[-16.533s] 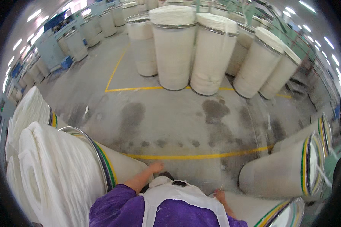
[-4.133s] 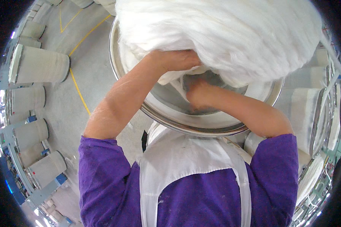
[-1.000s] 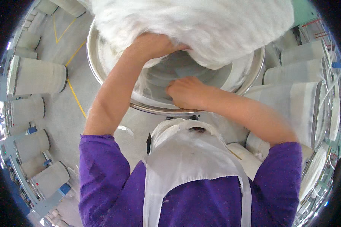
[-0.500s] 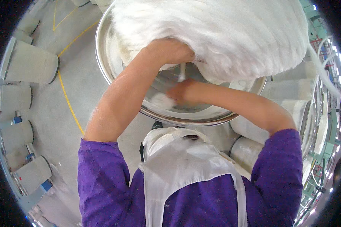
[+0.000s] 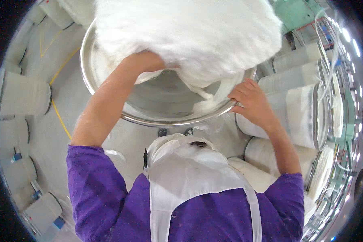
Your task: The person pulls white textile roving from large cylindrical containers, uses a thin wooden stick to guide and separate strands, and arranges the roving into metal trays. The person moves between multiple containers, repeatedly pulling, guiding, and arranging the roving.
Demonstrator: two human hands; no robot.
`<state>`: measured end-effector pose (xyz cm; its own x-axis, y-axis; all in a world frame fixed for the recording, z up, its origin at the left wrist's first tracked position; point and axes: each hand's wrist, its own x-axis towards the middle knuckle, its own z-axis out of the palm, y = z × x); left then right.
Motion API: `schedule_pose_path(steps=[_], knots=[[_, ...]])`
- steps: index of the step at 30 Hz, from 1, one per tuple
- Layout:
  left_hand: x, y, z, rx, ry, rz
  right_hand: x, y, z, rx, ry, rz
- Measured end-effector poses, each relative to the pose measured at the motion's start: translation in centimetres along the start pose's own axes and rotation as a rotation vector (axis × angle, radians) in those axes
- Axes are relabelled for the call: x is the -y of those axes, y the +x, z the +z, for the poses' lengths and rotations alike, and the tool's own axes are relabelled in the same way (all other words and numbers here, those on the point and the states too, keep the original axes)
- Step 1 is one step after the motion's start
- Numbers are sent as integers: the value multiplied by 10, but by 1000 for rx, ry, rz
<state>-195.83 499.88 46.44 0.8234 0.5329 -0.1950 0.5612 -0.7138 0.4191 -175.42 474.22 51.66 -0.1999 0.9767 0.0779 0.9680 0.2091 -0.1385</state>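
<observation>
A big mass of soft white fibre sliver (image 5: 189,32) rises over the far part of a large round can (image 5: 169,121) with a shiny metal rim. My left hand (image 5: 147,62) is pushed into the lower edge of the fibre and holds it; its fingertips are hidden in the fluff. A loose end of sliver (image 5: 203,93) hangs from the mass into the can, whose grey inside shows below. At the near right, my right hand (image 5: 250,99) grips the metal rim, fingers over the top and thumb below.
Several white cans of fibre (image 5: 294,113) crowd close on the right, with green machinery (image 5: 294,14) beyond. More cans (image 5: 26,92) line the left side. A yellow line (image 5: 60,115) runs along the grey floor.
My right hand has come out of the can's inside and moved right onto its rim. The can and fibre appear further left in view; my left hand stays in the fibre.
</observation>
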Motion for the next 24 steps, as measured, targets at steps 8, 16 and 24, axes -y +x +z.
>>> schedule_pose_path(steps=[8,16,24], knots=[[80,-24,-22,1,209,-8,95,8,11,344,133,62],[89,-12,-49,27,193,-35,41,44,19,663,689,34],[19,-62,-35,766,223,-40,50,55,45,510,512,177]])
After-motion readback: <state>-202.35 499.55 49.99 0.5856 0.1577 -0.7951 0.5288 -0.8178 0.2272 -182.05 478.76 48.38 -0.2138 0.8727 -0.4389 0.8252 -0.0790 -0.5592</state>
